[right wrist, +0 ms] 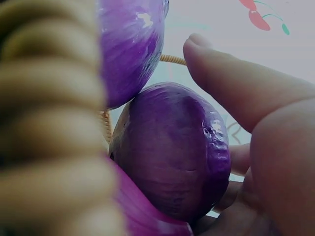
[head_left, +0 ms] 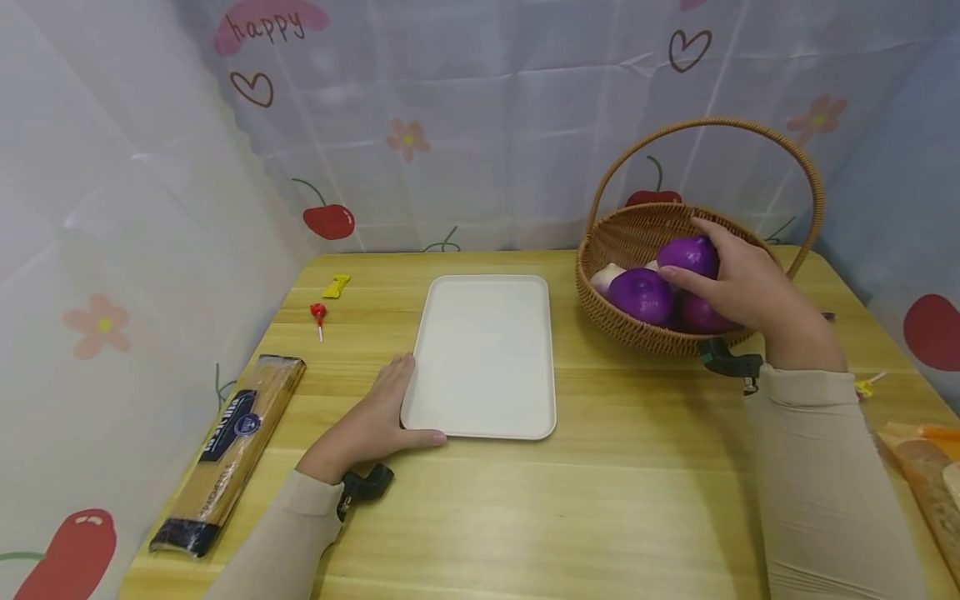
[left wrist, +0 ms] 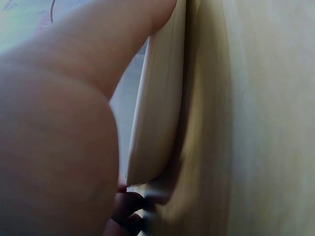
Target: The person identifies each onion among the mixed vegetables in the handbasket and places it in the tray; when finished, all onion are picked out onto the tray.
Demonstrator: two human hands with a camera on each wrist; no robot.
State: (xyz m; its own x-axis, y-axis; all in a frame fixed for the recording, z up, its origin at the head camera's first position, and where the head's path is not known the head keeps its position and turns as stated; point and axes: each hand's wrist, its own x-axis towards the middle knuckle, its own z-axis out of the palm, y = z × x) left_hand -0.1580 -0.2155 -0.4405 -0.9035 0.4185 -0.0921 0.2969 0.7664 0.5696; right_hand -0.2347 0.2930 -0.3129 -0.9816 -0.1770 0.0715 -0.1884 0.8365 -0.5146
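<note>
My left hand [head_left: 371, 421] rests at the near left corner of a white rectangular tray [head_left: 483, 354], fingers along its left side and thumb along its near edge. The left wrist view shows the tray's side wall [left wrist: 160, 108] beside the hand. Over a wicker basket [head_left: 626, 327], my right hand [head_left: 750, 279] reaches around the uppermost purple onion [head_left: 687, 255], thumb and fingers spread. In the right wrist view the thumb [right wrist: 221, 73] stands apart from this onion [right wrist: 170, 152], while the other fingers lie behind it. More purple onions [head_left: 641, 297] and a whitish bulb [head_left: 606, 276] share the basket.
A spaghetti pack [head_left: 232, 454] lies at the table's left. Behind it are a red lollipop [head_left: 318, 311] and a yellow wrapped candy [head_left: 336, 286]. The basket's tall handle [head_left: 817, 196] arches above the right hand. An orange-and-clear bag [head_left: 926, 467] is at the right edge, near a yellow lollipop [head_left: 864, 388].
</note>
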